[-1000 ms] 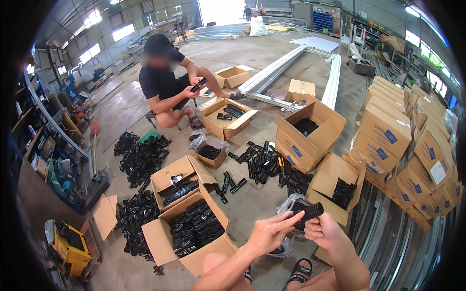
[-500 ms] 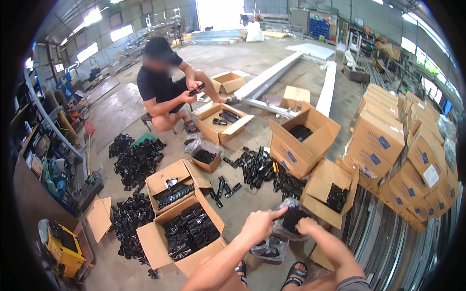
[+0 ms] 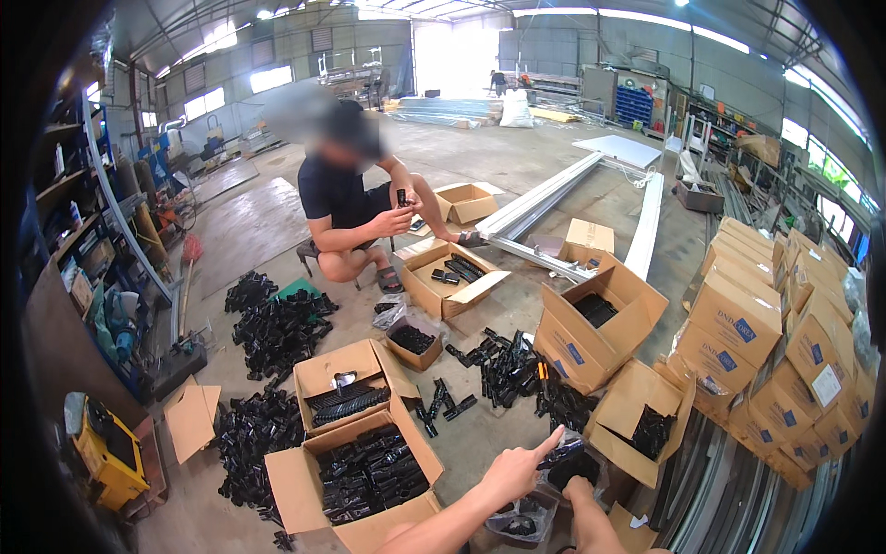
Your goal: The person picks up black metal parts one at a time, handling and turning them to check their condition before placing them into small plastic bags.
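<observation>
A clear plastic bag (image 3: pixel 598 462) with small black parts (image 3: pixel 565 469) inside is between my hands. My left hand (image 3: pixel 510 477) grips its left side, index finger stretched out along the rim. My right hand (image 3: pixel 580 489) reaches into the bag's mouth, its fingertips hidden among the black contents. Just below, a second clear bag (image 3: pixel 521 522) with black parts stands on the floor. Beyond the bags lies a heap of black plastic fittings (image 3: pixel 508 374). An open carton (image 3: pixel 637 471) with more black pieces stands to the right.
Left of my hands are open cartons (image 3: pixel 429 452) full of black fittings, with loose piles (image 3: pixel 263 443) beside them. A co-worker (image 3: pixel 346 198) sits ahead, handling a black fitting. Stacked cartons (image 3: pixel 729 305) and long metal profiles (image 3: pixel 711 508) lie right; a white frame (image 3: pixel 544 198) lies farther off.
My view has tilted up, so the scene sits lower and further right. My right hand stays in the bag and my left stays at its rim. The co-worker has turned the black fitting upright.
</observation>
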Demonstrator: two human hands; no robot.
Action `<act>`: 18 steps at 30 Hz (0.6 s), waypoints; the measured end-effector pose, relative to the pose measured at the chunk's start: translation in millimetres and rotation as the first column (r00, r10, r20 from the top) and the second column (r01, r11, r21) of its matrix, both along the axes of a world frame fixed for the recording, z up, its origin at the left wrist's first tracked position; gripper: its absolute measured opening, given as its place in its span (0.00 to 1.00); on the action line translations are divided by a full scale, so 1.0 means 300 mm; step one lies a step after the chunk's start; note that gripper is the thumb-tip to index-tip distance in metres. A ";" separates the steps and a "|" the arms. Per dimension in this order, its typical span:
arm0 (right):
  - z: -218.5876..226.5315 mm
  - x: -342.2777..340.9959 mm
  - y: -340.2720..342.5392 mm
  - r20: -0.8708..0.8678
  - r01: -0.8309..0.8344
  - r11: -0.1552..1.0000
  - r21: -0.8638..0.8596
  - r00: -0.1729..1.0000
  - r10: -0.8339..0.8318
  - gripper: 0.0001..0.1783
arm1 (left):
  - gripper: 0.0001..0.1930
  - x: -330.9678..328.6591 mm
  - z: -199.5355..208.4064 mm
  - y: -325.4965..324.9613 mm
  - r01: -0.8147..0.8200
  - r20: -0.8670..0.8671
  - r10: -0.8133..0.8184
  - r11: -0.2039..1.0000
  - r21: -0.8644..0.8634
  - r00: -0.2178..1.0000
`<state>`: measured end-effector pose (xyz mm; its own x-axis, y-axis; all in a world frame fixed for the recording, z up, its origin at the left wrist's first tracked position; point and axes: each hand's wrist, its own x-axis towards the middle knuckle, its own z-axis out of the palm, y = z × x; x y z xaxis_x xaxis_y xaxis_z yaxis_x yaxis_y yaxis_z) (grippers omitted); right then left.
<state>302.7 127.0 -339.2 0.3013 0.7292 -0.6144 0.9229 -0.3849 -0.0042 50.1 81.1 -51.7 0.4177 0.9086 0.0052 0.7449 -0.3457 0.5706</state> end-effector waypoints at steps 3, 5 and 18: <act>0.008 -0.012 0.007 -0.024 0.058 0.998 0.003 0.998 -0.058 0.21 | 0.52 0.008 0.000 0.007 0.002 0.007 -0.002 1.000 0.019 1.000; 0.017 -0.018 0.003 -0.038 0.105 0.993 0.059 0.994 -0.103 0.20 | 0.51 0.019 0.004 0.004 -0.006 0.018 0.005 0.999 0.042 1.000; -0.010 -0.072 0.075 -0.027 0.087 0.978 0.189 0.996 -0.083 0.19 | 0.49 0.032 0.005 0.001 -0.015 0.110 0.003 0.994 0.107 0.994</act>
